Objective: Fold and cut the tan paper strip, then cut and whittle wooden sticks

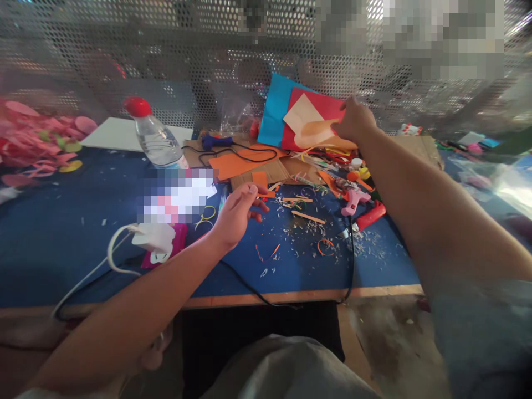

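1. A perforated metal screen (203,94) stands behind the blue tabletop (95,194).
2. A heap of pink paper pieces (31,138) lies at far left, near a flat white board (112,134).
3. A clear bottle (155,138) with a red cap (138,107) stands in front of the board.
4. A white plug (153,237) sits on a magenta power strip (180,237), a white cable (111,249) looping beside it.
5. A pink glue gun (354,200) lies near a red-handled cutter (371,215).
6. Wooden sticks (308,216), an orange ring (325,247) and pale shavings (368,248) are scattered nearby.
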`<state>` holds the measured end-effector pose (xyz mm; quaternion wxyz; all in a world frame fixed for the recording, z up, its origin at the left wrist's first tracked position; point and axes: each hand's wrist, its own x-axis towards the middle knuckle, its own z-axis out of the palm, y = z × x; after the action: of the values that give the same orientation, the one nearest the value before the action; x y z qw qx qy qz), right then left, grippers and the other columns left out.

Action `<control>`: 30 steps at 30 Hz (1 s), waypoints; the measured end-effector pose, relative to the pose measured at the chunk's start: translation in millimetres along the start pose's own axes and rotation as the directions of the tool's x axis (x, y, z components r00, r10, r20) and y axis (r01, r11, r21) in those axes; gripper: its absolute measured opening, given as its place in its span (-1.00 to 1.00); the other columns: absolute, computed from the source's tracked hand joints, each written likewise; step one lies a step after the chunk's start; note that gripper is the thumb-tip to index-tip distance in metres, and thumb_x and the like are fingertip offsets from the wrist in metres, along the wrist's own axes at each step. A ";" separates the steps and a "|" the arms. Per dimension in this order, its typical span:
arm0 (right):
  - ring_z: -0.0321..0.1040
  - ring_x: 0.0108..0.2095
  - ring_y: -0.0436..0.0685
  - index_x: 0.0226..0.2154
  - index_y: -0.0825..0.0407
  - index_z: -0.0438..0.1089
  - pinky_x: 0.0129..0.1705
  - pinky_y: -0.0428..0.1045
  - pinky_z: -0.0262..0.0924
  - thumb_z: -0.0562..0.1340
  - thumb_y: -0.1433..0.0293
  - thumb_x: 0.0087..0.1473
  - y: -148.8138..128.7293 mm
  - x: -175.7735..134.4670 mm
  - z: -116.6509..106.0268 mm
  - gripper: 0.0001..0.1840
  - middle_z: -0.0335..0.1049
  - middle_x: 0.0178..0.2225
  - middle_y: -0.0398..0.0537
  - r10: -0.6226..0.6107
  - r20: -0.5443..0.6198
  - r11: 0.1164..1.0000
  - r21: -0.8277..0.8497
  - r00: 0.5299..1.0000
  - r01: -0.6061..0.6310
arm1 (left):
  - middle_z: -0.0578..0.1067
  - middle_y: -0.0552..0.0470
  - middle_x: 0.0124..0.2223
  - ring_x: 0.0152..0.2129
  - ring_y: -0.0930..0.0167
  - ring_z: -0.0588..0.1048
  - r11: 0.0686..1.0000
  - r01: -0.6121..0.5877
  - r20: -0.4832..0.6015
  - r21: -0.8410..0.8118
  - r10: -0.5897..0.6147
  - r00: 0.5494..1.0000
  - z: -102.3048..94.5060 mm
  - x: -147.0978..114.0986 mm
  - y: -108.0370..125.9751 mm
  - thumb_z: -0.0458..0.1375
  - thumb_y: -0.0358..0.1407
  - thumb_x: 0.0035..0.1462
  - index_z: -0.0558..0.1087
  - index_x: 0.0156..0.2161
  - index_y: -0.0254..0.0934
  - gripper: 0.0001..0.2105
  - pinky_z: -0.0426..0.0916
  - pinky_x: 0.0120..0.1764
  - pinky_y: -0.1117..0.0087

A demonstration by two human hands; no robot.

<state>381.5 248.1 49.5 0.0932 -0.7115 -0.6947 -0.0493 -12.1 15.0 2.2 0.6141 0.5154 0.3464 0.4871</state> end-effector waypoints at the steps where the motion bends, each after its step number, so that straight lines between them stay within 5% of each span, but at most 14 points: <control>1: 0.32 0.15 0.38 0.41 0.27 0.14 0.13 0.25 0.15 0.10 0.12 0.50 -2.9 -3.1 -0.8 -0.32 0.35 0.27 0.60 0.089 -0.070 0.995 -0.041 0.994 -0.092 | 0.56 -0.17 0.07 -0.32 0.41 0.56 1.000 0.000 -0.001 0.000 0.000 1.000 0.1 -0.1 0.2 0.19 -0.07 0.39 0.53 -0.16 -0.26 -0.73 0.43 -0.44 0.46; 4: 0.47 -0.03 0.30 0.08 0.17 0.51 0.04 0.17 0.26 0.16 0.05 0.45 -16.4 -9.7 3.3 -0.46 0.60 -0.01 0.35 -0.001 0.093 0.998 -0.061 0.996 0.007 | 0.55 -0.17 0.07 -0.32 0.41 0.57 1.000 0.005 0.003 -0.003 -0.005 1.000 0.2 -0.9 0.5 0.18 -0.10 0.41 0.53 -0.15 -0.27 -0.74 0.43 -0.43 0.46; 6: 0.52 -0.18 0.23 -0.11 0.05 0.60 -0.06 0.13 0.32 0.26 -0.03 0.35 -25.6 -11.9 12.2 -0.52 0.66 -0.21 0.11 -0.155 0.339 0.984 -0.034 0.928 0.176 | 0.55 -0.17 0.07 -0.32 0.42 0.56 1.000 0.010 0.009 0.000 -0.010 1.000 0.1 -1.2 0.6 0.19 -0.09 0.40 0.53 -0.15 -0.27 -0.73 0.43 -0.42 0.47; 8: 0.53 -0.20 0.24 -0.18 -0.04 0.63 -0.07 0.12 0.35 0.45 -0.03 0.13 -32.4 -13.8 23.8 -0.58 0.68 -0.24 -0.02 -0.223 0.433 0.965 -0.029 0.873 0.261 | 0.55 -0.17 0.08 -0.32 0.42 0.56 1.000 0.011 0.013 0.009 -0.011 1.000 0.0 -1.3 0.8 0.19 -0.07 0.40 0.53 -0.15 -0.27 -0.72 0.43 -0.42 0.47; 13: 0.53 0.01 0.36 0.00 0.00 0.59 0.07 0.15 0.33 0.45 0.17 0.12 -40.3 -22.7 46.9 -0.58 0.67 0.01 0.11 -0.278 0.366 0.938 -0.097 0.888 0.334 | 0.55 -0.17 0.08 -0.31 0.42 0.55 1.000 0.012 0.017 0.017 -0.012 1.000 -0.1 -0.7 1.5 0.18 -0.08 0.40 0.53 -0.13 -0.27 -0.73 0.43 -0.43 0.47; 20: 0.54 0.04 0.54 0.16 0.17 0.49 0.02 0.21 0.37 0.38 0.28 0.19 -50.1 -42.3 57.1 -0.47 0.60 0.08 0.38 -0.193 0.287 0.952 -0.175 0.938 0.250 | 0.54 -0.16 0.04 -0.31 0.42 0.54 1.000 0.015 0.023 0.012 -0.015 1.000 -1.2 -0.2 1.4 0.19 -0.06 0.39 0.51 -0.12 -0.28 -0.71 0.42 -0.42 0.49; 25: 0.54 0.07 0.38 0.11 0.15 0.51 0.10 0.22 0.44 0.24 0.28 0.42 -45.1 -34.7 40.5 -0.65 0.56 0.09 0.28 -0.154 0.244 0.966 -0.168 0.957 0.198 | 0.54 -0.13 -0.02 -0.31 0.43 0.55 1.000 0.011 0.023 0.003 -0.011 1.000 -0.3 -0.5 1.2 0.19 -0.07 0.39 0.52 -0.14 -0.30 -0.71 0.42 -0.42 0.50; 30: 0.51 0.10 0.26 0.18 -0.02 0.47 0.11 0.24 0.51 0.34 0.22 0.39 -34.3 -17.9 8.1 -0.61 0.48 0.21 0.11 -0.080 0.073 0.986 -0.140 0.994 0.089 | 0.54 -0.16 0.06 -0.32 0.44 0.56 1.000 0.011 0.009 0.000 -0.011 1.000 0.5 -0.7 1.3 0.16 -0.13 0.42 0.52 -0.13 -0.30 -0.75 0.43 -0.43 0.50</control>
<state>346.3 232.8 40.2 0.0164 -0.6875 -0.7217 -0.0788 -12.1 14.1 3.5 0.6183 0.5156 0.3464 0.4816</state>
